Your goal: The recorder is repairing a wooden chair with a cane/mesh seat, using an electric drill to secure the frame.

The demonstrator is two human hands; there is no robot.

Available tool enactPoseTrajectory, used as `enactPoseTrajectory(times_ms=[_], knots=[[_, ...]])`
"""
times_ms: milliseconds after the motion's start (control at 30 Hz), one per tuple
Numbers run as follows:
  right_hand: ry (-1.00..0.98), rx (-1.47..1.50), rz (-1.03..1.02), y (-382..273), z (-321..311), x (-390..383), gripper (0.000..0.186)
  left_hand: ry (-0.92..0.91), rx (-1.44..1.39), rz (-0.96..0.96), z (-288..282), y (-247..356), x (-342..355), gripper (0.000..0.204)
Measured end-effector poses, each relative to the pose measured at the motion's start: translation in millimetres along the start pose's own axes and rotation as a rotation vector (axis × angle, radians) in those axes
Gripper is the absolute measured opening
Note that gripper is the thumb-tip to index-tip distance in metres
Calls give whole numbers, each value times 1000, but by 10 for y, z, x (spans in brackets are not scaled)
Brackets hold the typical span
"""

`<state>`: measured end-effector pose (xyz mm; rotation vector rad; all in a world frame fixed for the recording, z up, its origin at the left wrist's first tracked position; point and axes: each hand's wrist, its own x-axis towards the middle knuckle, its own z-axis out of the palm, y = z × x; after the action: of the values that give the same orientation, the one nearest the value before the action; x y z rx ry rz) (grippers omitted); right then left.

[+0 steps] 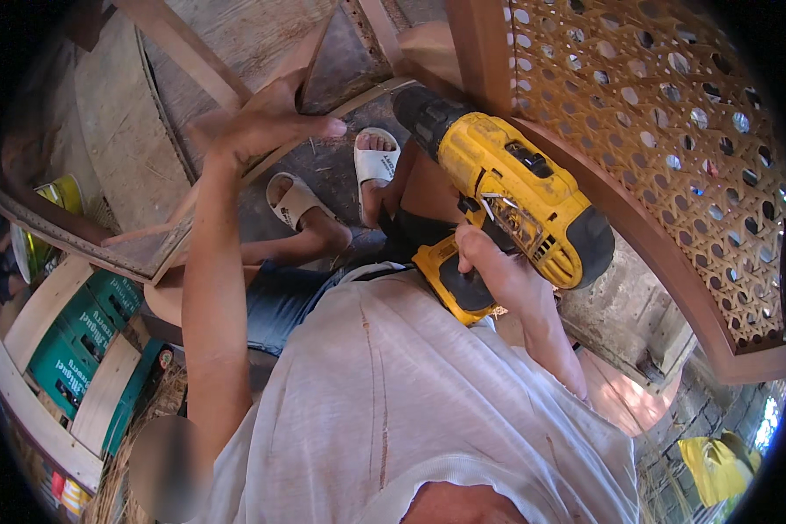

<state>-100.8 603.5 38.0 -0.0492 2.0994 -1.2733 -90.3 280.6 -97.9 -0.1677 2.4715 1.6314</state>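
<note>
In my right hand (pixel 498 266) is a yellow and black cordless drill (pixel 524 183), gripped round its handle. Its black chuck points up and to the left, and loose bits sit on its side. My left arm reaches forward to a wooden chair frame (pixel 179 52). There my left hand (pixel 266 122) holds the frame, its thumb stretched to the right and its other fingers partly hidden. A curved rail of this frame crosses in front of my legs. On the right, beside the drill, stands a brown wooden panel with woven cane (pixel 637 131).
Green crates (pixel 79 341) stand at the left behind pale wooden slats (pixel 105 393). A yellow can (pixel 61 196) is near them. Two feet in white slides (pixel 375 162) rest on the dark floor. A concrete block (pixel 624 323) and a yellow bag (pixel 716 467) lie at the right.
</note>
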Motion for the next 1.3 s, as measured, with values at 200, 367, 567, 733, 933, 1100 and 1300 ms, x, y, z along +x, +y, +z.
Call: enactPoseTrajectory(times_ms=[200,367,567,733,933,1100,1300], knots=[[7,21,59,8,1,-18,14,-44,-75,-31,-13,43,-8,87],[-15,-12,48,-23,5,-29,15,-26,-24,-69,-9,67,-23,86],[7,-44,13,19,17,-38,14,-34,-25,-65,-11,74,-19,86],[-6,-74,-15,95,49,-19,12,-13,-49,-49,-6,64,-23,88],[-25,-45,-10,90,17,-55,21,-10,77,-46,-28,196,6,87],[-45,-101,27,83,16,-48,39,-50,134,-210,15,395,-3,91],[-35,-97,75,68,6,-55,38,-11,254,-360,65,506,6,94]])
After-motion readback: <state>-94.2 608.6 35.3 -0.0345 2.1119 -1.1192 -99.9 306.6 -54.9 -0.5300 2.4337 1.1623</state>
